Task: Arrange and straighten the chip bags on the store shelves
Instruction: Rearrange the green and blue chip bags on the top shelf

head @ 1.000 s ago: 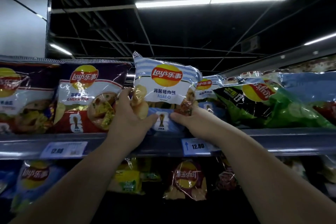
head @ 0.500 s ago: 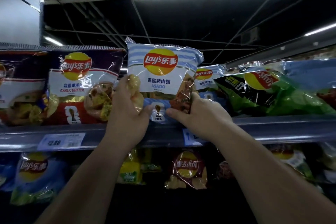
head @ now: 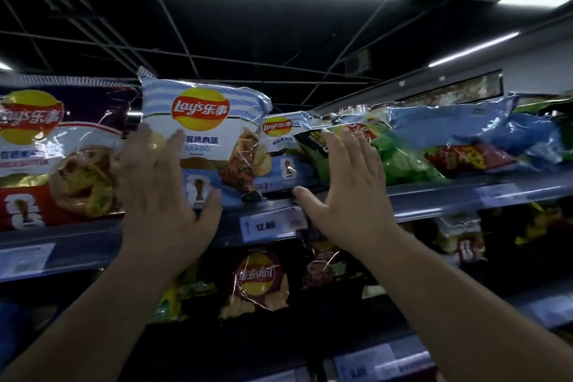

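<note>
Head view: the striped bag (head: pixel 201 139) stands on the shelf just above the price tag (head: pixel 269 225), long axis vertical, seal up, logo outward (top edge slopes). The left hand (head: pixel 164 192) lies flat-fingered against it, and the right hand (head: pixel 344 192) is spread, holding nothing. Best nudge gently with flat palms, without crushing.

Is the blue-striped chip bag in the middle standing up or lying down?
Standing up: the blue-striped chip bag sits on the shelf edge, logo upright, left hand flat against it.
</note>
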The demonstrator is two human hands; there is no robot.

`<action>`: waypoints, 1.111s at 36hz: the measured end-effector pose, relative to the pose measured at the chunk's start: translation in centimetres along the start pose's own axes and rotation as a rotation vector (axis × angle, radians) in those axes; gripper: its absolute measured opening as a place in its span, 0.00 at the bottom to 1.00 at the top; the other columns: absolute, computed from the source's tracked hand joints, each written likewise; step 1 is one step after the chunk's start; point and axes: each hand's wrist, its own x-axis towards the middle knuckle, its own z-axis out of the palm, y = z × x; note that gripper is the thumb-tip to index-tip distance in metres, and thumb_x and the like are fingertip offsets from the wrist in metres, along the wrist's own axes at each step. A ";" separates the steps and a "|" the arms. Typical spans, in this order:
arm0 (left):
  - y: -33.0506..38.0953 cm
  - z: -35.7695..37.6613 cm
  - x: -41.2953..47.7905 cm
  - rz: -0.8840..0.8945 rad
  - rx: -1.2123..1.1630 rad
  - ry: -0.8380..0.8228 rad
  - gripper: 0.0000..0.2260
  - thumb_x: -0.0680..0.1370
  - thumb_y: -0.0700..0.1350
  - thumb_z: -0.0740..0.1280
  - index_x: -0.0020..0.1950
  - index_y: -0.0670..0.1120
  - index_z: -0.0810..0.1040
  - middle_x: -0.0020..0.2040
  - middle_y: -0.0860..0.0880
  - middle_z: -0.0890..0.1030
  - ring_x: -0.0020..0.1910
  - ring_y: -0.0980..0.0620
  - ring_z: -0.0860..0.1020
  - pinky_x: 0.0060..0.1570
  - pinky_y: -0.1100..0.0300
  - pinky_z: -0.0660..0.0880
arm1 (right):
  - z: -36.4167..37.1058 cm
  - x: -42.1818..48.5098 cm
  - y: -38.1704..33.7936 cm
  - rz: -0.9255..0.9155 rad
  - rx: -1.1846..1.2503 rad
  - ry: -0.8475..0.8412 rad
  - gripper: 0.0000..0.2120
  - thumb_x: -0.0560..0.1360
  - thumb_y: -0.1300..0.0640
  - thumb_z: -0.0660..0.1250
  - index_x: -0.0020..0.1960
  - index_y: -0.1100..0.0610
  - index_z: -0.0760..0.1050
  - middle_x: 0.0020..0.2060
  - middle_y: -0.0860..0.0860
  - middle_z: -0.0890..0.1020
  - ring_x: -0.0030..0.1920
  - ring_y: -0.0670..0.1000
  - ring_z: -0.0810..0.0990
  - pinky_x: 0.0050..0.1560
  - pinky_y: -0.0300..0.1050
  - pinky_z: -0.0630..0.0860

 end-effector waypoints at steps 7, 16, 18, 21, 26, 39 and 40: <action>8.8 3.7 0.7 0.191 -0.109 -0.114 0.28 0.74 0.51 0.66 0.72 0.47 0.66 0.73 0.41 0.65 0.73 0.41 0.62 0.70 0.48 0.60 | -2.6 2.0 8.5 0.071 -0.178 0.004 0.44 0.74 0.41 0.71 0.80 0.50 0.51 0.81 0.57 0.53 0.81 0.61 0.48 0.79 0.63 0.48; 17.5 11.4 3.6 -0.117 -0.163 -0.478 0.31 0.78 0.60 0.65 0.77 0.60 0.55 0.76 0.51 0.63 0.69 0.50 0.68 0.59 0.54 0.67 | -3.4 5.9 15.0 -0.180 -0.155 -0.343 0.34 0.81 0.37 0.59 0.82 0.39 0.48 0.82 0.49 0.57 0.81 0.56 0.54 0.77 0.55 0.53; 18.1 12.5 4.5 -0.214 -0.079 -0.548 0.32 0.78 0.62 0.64 0.78 0.59 0.54 0.76 0.49 0.64 0.72 0.46 0.65 0.63 0.50 0.67 | -3.6 6.3 16.3 -0.228 -0.160 -0.357 0.26 0.81 0.37 0.58 0.78 0.39 0.61 0.76 0.46 0.70 0.75 0.52 0.66 0.71 0.51 0.63; 19.2 13.3 5.4 -0.231 0.018 -0.592 0.31 0.78 0.63 0.62 0.78 0.57 0.57 0.72 0.49 0.71 0.65 0.48 0.70 0.54 0.52 0.69 | -4.6 6.8 17.4 -0.219 -0.235 -0.333 0.21 0.79 0.36 0.58 0.71 0.39 0.72 0.67 0.46 0.77 0.67 0.51 0.74 0.64 0.52 0.72; 22.3 14.0 6.0 -0.164 0.011 -0.685 0.18 0.77 0.60 0.64 0.64 0.55 0.74 0.59 0.50 0.79 0.55 0.49 0.77 0.54 0.52 0.76 | -6.4 6.9 16.8 -0.197 -0.262 -0.119 0.18 0.80 0.42 0.54 0.55 0.51 0.78 0.56 0.52 0.79 0.59 0.56 0.77 0.66 0.60 0.68; 13.6 11.8 8.7 -0.338 -0.072 -0.543 0.17 0.76 0.49 0.65 0.66 0.56 0.76 0.61 0.50 0.79 0.44 0.53 0.78 0.43 0.57 0.74 | -4.1 7.7 17.8 -0.199 -0.193 -0.326 0.33 0.74 0.25 0.46 0.70 0.40 0.71 0.79 0.41 0.61 0.80 0.48 0.54 0.76 0.68 0.55; 12.9 12.1 9.1 -0.336 0.039 -0.611 0.21 0.77 0.50 0.65 0.70 0.54 0.73 0.66 0.48 0.76 0.51 0.49 0.78 0.48 0.55 0.76 | -4.3 7.7 17.8 -0.180 -0.195 -0.302 0.33 0.73 0.25 0.47 0.67 0.41 0.73 0.77 0.40 0.65 0.79 0.47 0.57 0.75 0.68 0.57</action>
